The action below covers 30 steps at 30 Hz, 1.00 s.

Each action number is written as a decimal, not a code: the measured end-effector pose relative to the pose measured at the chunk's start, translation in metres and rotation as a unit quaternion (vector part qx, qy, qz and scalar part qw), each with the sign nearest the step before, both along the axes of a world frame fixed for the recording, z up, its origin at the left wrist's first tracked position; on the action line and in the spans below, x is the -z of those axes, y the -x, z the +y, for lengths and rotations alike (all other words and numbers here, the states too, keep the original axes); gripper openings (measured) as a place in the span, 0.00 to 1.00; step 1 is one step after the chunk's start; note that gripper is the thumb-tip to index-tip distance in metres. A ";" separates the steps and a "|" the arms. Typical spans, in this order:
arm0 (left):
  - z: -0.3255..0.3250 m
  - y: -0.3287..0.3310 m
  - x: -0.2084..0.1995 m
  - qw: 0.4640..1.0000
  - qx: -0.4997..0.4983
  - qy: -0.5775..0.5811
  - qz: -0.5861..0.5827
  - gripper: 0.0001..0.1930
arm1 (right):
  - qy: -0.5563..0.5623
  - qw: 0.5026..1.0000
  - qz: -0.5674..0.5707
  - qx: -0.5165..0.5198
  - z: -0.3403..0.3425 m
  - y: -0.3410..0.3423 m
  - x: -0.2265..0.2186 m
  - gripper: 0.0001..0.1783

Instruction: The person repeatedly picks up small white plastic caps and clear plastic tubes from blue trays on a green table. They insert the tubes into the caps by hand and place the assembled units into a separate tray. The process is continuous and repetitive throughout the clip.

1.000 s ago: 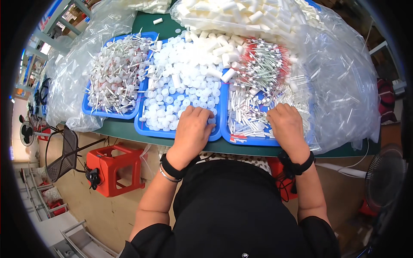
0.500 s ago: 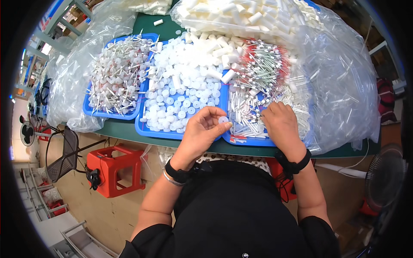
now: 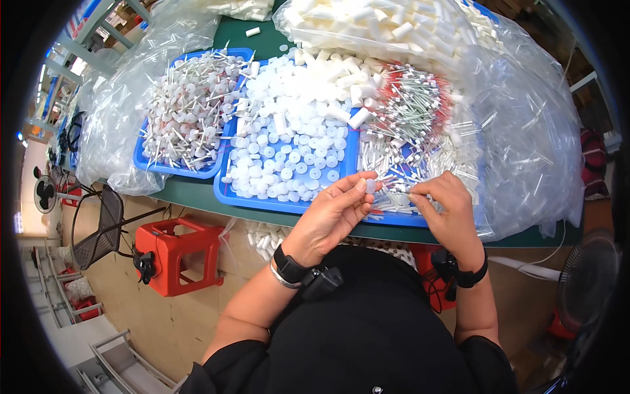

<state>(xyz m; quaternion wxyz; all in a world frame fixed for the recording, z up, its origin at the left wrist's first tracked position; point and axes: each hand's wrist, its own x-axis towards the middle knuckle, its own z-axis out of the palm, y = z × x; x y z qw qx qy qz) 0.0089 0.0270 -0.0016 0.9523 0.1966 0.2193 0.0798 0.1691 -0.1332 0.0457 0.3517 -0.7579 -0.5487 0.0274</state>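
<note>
Over the front of the right-hand blue tray, my left hand (image 3: 336, 215) pinches a small translucent white disc (image 3: 371, 186) between thumb and fingertip. Close beside it, my right hand (image 3: 451, 209) is closed in a pinch on a thin white stick (image 3: 401, 196), partly lost against similar pieces behind. The two hands are apart. Many translucent discs (image 3: 315, 173) with centre holes fill the middle tray (image 3: 262, 205). In the right tray, short thin white sticks (image 3: 387, 172) lie below a heap of longer greenish stems (image 3: 410, 105) with white tips and red parts.
A left blue tray (image 3: 176, 169) holds discs with sticks through them. White foam-like cylinders (image 3: 374, 23) spill from a clear bag at the back. Plastic bags (image 3: 525, 138) flank the trays on the green table (image 3: 190, 192). A red stool (image 3: 180, 256) and a fan (image 3: 588, 276) stand below.
My left hand has moved right and turned, bringing the disc closer to my right hand. My right hand has come back from among the sticks, now pinching one.
</note>
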 end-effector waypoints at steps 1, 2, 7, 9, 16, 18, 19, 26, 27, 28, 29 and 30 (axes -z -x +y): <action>0.000 0.000 0.001 1.000 0.003 0.007 -0.008 0.18 | -0.005 1.000 0.004 -0.012 0.000 0.001 -0.001 0.04; 0.000 0.000 0.001 1.000 0.006 0.014 -0.016 0.18 | -0.003 1.000 0.000 -0.019 0.001 0.002 -0.002 0.04; -0.001 0.000 0.002 1.000 0.003 0.012 -0.008 0.17 | 0.010 0.999 -0.026 -0.024 0.000 0.003 -0.002 0.04; -0.002 0.001 0.002 1.000 0.001 0.011 -0.001 0.17 | 0.011 0.999 -0.031 -0.021 0.000 0.002 -0.001 0.04; -0.007 0.002 0.001 0.994 0.000 -0.111 0.020 0.17 | 0.019 0.997 -0.063 -0.032 0.000 0.004 -0.007 0.05; -0.012 0.002 -0.002 0.989 0.006 -0.142 0.029 0.16 | -0.003 0.998 -0.037 -0.044 0.002 0.007 -0.006 0.05; -0.015 0.001 -0.005 0.990 0.013 -0.137 0.030 0.16 | -0.015 0.998 -0.023 -0.049 0.003 0.009 -0.004 0.05; -0.023 0.000 0.004 0.999 0.028 -0.032 0.015 0.17 | -0.034 0.999 0.035 -0.018 0.005 0.020 0.012 0.06; -0.024 -0.001 0.006 0.999 0.026 -0.018 0.015 0.17 | -0.037 0.999 0.026 -0.022 0.005 0.020 0.013 0.06; -0.026 -0.001 0.008 1.000 0.023 -0.008 0.009 0.17 | -0.040 0.999 0.018 -0.026 0.006 0.021 0.014 0.07; -0.028 -0.001 0.009 1.000 0.020 0.003 0.004 0.18 | -0.046 0.999 -0.010 -0.021 0.006 0.024 0.015 0.07; -0.030 -0.002 0.011 1.000 0.018 0.014 -0.002 0.19 | -0.053 0.998 -0.038 -0.016 0.006 0.027 0.015 0.08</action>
